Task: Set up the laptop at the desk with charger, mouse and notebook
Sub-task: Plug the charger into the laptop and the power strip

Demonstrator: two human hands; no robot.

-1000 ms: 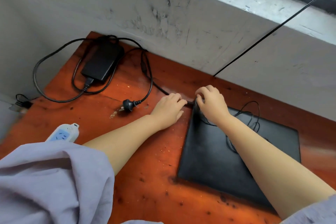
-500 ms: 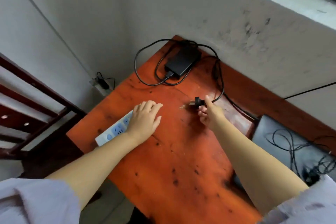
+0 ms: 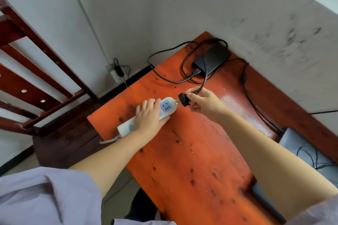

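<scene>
While the right hand (image 3: 204, 105) pinches the round black moulded charger plug (image 3: 184, 99) between thumb and fingertips, its metal prongs point at the end socket of the white plastic power strip with pale blue socket faces (image 3: 146, 116), which lies near the left edge of the worn orange-red wooden desk (image 3: 192, 160). The left hand (image 3: 149, 118) lies over the strip's middle, fingers close together and wrapped over its far side, thumb along the near side, pinning it down. The plug looks light and rigid, best held by its ribbed body, not by the limp black cord (image 3: 204, 78) that trails back to the flat black charger brick (image 3: 211, 60) by the wall. The strip is light and would probably slide on the smooth wood unless held. Half a second earlier the left hand was only reaching onto the strip and the right hand held the plug well apart from it; now the prongs are at the socket, not visibly seated. The closed dark laptop (image 3: 296, 142) shows at the right edge.
</scene>
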